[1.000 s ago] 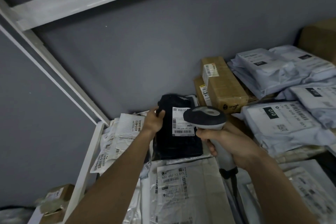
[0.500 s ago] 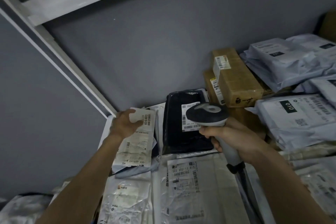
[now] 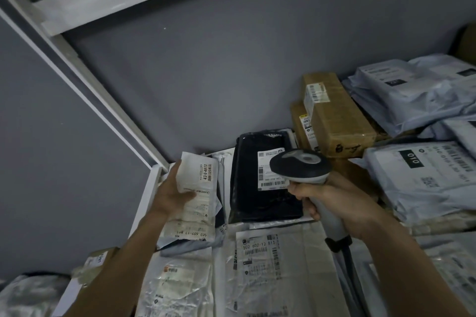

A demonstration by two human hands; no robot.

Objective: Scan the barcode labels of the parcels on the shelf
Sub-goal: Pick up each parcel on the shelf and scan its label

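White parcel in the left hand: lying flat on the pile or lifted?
Lifted at its far end. The left hand grips the white parcel, tilting its label up; its near end rests on the pile.

The crumpled white plastic mailer (image 3: 196,189) held in the left hand (image 3: 172,194) bears a label reading "43-6-4613", and lower down, upside down, "502 602-17 81", the last digit perhaps a 5. The flat white mailer (image 3: 273,270) at the front shows "502 602-17 815". A pale grey poly bag (image 3: 422,183) on the right carries a dark patch reading "010". The label (image 3: 272,171) on the black plastic parcel (image 3: 260,193) has barcodes, its print too small to read.
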